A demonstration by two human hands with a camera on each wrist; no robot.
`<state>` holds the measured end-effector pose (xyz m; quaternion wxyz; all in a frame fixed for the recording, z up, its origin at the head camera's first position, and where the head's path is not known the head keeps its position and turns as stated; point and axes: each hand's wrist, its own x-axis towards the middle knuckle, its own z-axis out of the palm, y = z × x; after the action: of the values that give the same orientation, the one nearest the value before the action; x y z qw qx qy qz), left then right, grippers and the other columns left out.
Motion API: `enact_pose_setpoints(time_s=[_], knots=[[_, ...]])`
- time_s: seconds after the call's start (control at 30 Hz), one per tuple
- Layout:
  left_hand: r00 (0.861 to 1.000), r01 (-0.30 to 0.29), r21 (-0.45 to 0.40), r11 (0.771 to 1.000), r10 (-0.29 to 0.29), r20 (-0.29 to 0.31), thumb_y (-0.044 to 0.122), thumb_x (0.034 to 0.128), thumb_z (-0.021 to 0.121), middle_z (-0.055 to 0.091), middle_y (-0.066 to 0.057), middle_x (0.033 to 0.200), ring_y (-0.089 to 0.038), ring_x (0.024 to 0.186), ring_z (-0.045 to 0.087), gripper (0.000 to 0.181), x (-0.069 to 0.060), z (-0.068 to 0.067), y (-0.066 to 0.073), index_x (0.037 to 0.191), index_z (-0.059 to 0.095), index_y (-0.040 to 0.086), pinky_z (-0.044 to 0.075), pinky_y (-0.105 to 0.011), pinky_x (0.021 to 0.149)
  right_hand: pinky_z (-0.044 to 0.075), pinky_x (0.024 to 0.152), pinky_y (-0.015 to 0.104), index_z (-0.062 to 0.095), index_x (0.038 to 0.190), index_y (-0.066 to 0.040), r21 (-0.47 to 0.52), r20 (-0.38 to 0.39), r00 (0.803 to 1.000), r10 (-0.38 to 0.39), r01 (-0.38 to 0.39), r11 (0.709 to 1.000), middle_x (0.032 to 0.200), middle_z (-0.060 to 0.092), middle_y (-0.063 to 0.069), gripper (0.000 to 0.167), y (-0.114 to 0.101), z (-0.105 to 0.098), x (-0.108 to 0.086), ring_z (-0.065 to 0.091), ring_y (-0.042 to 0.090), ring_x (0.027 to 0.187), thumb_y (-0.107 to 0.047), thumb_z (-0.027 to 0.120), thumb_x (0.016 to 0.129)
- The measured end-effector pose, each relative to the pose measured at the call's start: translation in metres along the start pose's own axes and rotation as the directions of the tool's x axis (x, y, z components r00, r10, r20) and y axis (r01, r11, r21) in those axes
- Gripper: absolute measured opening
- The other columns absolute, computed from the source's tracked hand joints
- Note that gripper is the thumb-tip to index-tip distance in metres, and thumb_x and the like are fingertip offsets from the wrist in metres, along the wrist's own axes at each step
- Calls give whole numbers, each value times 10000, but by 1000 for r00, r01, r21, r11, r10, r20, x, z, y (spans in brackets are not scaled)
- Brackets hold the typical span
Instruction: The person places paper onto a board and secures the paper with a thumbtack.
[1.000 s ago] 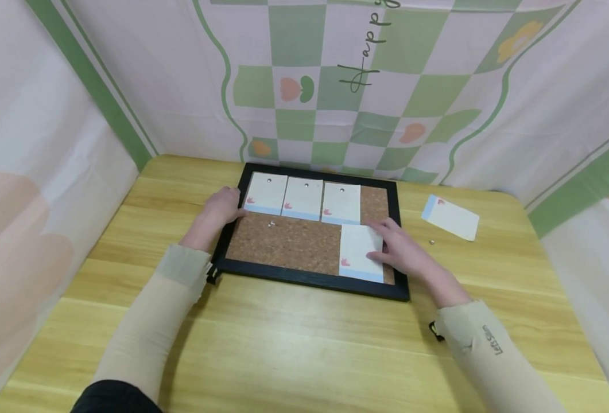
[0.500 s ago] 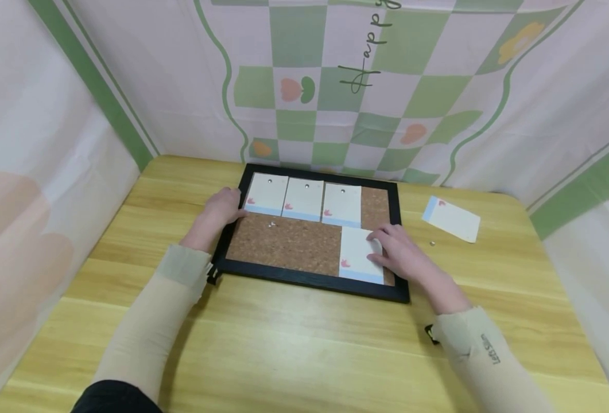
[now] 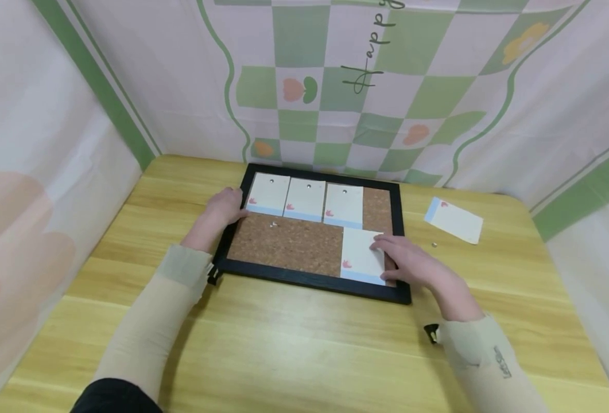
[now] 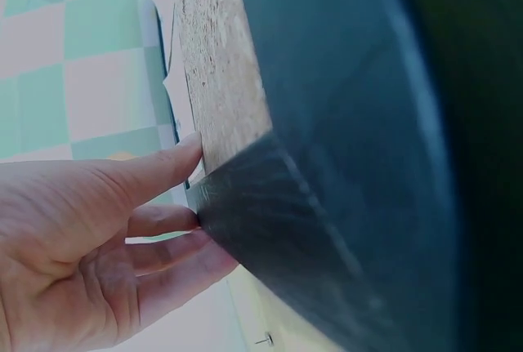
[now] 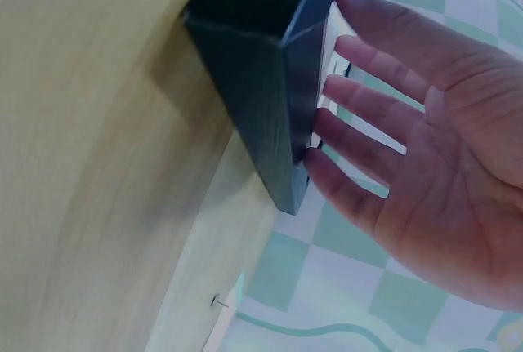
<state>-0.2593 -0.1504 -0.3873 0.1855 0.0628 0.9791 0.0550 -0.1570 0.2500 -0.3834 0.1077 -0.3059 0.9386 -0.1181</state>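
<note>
A black-framed cork board [image 3: 289,244] lies on the table. My left hand [image 3: 220,207] holds its left edge, thumb over the frame and fingers along the outer side. Three white cards with blue lower edges, such as the leftmost card [image 3: 268,195], fill most of the top row, each with a silver pin near its top. At the lower right of the board lies a fourth card [image 3: 357,252], with no pin visible on it. My right hand [image 3: 415,264] spreads over that card's right side, its fingers extended and fingertips at the card; exact contact cannot be told.
Right of the board, another white card [image 3: 455,221] lies on the wooden table [image 3: 283,344]. A thumbtack [image 3: 434,245] sits near it. Small whitish bits [image 3: 274,225] rest on the cork. A patterned cloth [image 3: 330,86] hangs behind the table.
My right hand has slid rightward and slightly toward me across the lower card, from its top edge to its right edge. The left hand stays on the frame.
</note>
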Motion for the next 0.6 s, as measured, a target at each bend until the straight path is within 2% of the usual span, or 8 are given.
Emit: enact_pose_setpoints(time_s=[0.1, 0.2, 0.33, 0.43, 0.5, 0.6], knots=[[1000, -14, 0, 1000, 14, -13, 342, 1018, 573, 432, -305, 1495, -416, 1362, 469, 690, -1, 1, -1, 1501, 330, -88, 460, -503, 1093, 395, 1095, 622, 577, 1288, 49, 13, 34, 999, 25, -25, 1000, 1449, 482, 321, 510, -4, -2, -3, 453, 500, 1336, -101, 785, 847], [999, -35, -31, 999, 34, -19, 345, 1020, 567, 406, -306, 1519, -423, 1397, 429, 717, 0, 2, -4, 1524, 287, -82, 426, -511, 1127, 394, 1095, 625, 571, 1302, 47, 3, 24, 999, 29, -29, 1000, 1455, 474, 321, 503, -6, -1, -6, 444, 502, 1345, -94, 769, 862], [997, -78, -134, 988, 76, -19, 339, 1026, 555, 377, -304, 1543, -434, 1429, 384, 722, 1, 3, -13, 1539, 258, -72, 370, -527, 1169, 471, 998, 585, 590, 1295, 40, -42, -28, 1000, 8, -9, 999, 1339, 546, 278, 504, -6, 3, -8, 531, 449, 1190, -95, 784, 850], [992, -128, -236, 963, 124, -33, 294, 1040, 529, 438, -302, 1503, -431, 1391, 440, 649, 3, 3, -25, 1525, 298, -72, 399, -529, 1146, 493, 913, 544, 605, 1295, 30, -69, -63, 998, -9, 5, 998, 1241, 565, 229, 514, -5, 6, -9, 532, 382, 1065, -106, 798, 838], [987, -163, -300, 940, 152, -59, 247, 1051, 504, 487, -293, 1466, -422, 1347, 496, 577, 4, 2, -35, 1510, 342, -62, 443, -521, 1107, 493, 913, 546, 606, 1301, 27, -78, -76, 997, -16, 10, 997, 1239, 572, 225, 520, -5, 7, -11, 536, 384, 1066, -111, 799, 839], [981, -188, -373, 908, 155, -117, 183, 1057, 477, 534, -273, 1425, -409, 1297, 540, 488, 2, -1, -49, 1489, 405, -33, 491, -507, 1051, 494, 933, 563, 603, 1307, 26, -80, -86, 996, -15, 8, 997, 1278, 573, 244, 526, -3, 9, -13, 542, 412, 1113, -117, 798, 840]])
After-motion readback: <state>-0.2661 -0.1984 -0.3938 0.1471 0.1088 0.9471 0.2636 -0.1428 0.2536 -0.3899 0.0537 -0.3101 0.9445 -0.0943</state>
